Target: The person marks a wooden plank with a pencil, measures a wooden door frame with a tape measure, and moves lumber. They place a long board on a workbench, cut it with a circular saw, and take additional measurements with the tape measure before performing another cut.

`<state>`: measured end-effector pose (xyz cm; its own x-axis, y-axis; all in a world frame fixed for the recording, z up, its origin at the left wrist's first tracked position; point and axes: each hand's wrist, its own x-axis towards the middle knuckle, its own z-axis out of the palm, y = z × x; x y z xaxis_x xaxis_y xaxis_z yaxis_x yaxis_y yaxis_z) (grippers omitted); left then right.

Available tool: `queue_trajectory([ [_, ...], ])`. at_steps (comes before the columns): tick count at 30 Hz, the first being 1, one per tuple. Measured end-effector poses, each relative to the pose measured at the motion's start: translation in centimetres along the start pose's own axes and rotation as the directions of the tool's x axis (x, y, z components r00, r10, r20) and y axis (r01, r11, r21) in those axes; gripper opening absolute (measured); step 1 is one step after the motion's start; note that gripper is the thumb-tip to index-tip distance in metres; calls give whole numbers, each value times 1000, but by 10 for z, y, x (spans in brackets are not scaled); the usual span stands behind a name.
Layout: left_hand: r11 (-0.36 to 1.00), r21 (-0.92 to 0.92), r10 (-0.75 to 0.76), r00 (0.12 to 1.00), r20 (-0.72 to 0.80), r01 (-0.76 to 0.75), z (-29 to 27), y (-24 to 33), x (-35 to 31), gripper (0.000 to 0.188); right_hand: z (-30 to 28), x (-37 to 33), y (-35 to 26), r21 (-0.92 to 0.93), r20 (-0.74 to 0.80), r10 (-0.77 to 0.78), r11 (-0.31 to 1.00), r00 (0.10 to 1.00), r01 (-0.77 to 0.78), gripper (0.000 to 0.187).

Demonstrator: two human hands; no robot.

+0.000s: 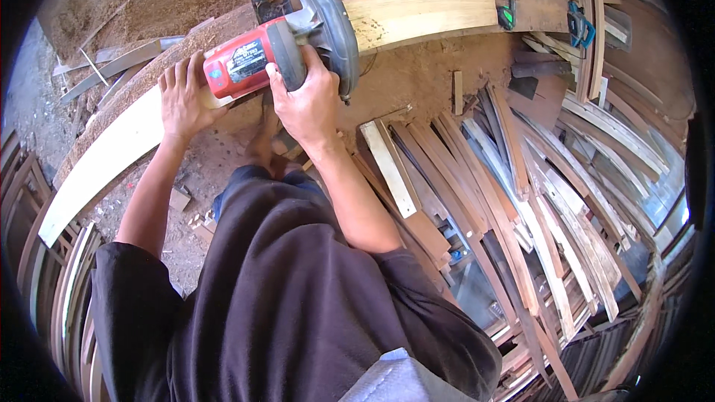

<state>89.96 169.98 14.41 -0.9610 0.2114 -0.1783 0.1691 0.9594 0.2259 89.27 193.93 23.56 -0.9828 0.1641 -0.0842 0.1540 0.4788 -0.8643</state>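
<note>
Head view: below your dark shirt (275, 290), your right hand (307, 100) is wrapped around the handle of a red-and-grey circular saw (287, 48). Your left hand (186, 100) lies spread on a pale curved strip (112, 160) next to the motor housing; whether its thumb hooks beneath the edge, you cannot tell from here. The saw sits over that strip, which shows on both sides of it, laid along a brown curved plank (532, 7). You seem to be at the cutting step, though the blade is hidden. The next move likely calls for a flat base, a steady push along the curve and left fingers well clear. Farther along, a green-and-black clamp (506, 15) and a blue clamp (580, 24) sit on the work; beyond lies sawdust (164, 0).
</note>
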Motion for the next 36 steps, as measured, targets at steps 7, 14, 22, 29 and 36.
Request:
queue_trajectory([
  [7,1000,-14,-28,1000,13,28,-1,2,1,118,-1,3,-3,25,-4,3,1000,1000,-3,20],
  [14,999,-1,-45,999,26,45,-1,1,-1,119,1,3,-2,43,5,-20,999,1000,19,20],
  [22,1000,4,-26,1000,13,26,-3,0,1,120,3,10,-5,44,-3,-32,998,999,32,22],
  [29,999,17,-33,999,29,33,-7,1,2,122,4,13,-9,30,1,-6,1000,1000,6,23],
  [36,998,56,-5,1000,16,4,-3,-2,3,121,8,18,-7,23,16,14,1000,1000,-15,40],
])
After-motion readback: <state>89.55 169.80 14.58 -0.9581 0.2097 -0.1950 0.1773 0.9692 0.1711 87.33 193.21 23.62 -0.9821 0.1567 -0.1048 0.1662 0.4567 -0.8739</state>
